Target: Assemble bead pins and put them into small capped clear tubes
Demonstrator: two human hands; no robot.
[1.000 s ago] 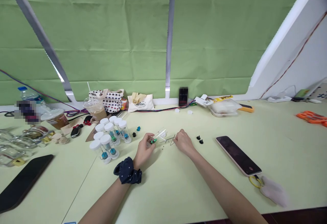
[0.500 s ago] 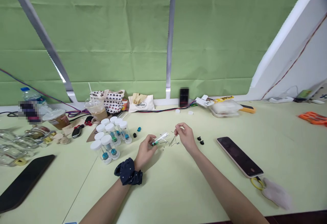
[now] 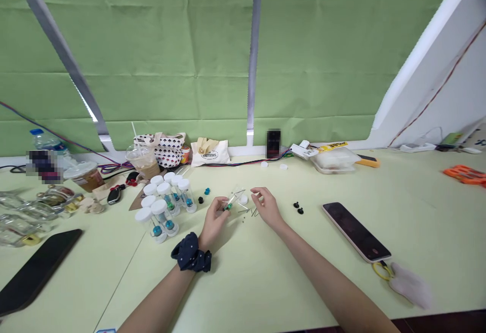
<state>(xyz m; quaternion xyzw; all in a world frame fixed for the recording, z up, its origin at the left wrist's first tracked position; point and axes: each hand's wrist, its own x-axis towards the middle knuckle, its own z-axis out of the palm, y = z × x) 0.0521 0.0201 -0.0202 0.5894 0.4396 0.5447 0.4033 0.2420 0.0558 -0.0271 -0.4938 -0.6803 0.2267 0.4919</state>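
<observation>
My left hand [image 3: 214, 219] is closed around a small clear tube [image 3: 233, 199] with a green piece [image 3: 228, 206] at its lower end. The tube tilts up to the right, and a thin metal pin seems to lie in or along it. Just right of the tube, my right hand [image 3: 268, 206] hovers over the table, fingers bent and apart, with nothing visible between them. Several thin metal pins [image 3: 250, 212] lie on the table between the hands. A white cap [image 3: 243, 199] sits behind these pins.
Several white-capped clear tubes [image 3: 160, 206] with blue or green pieces stand left. Black stoppers [image 3: 298, 208] lie right, near a phone [image 3: 356, 232]. Further back are drink cups [image 3: 143, 162], a cloth pouch [image 3: 209, 154], white caps [image 3: 283, 167] and a plastic box [image 3: 334, 161]. Orange scissors [image 3: 463, 174] lie far right.
My right hand has moved slightly left and lower, and its pinched fingers have parted. The tube in my left hand has tilted more upright. The white cap has come into view.
</observation>
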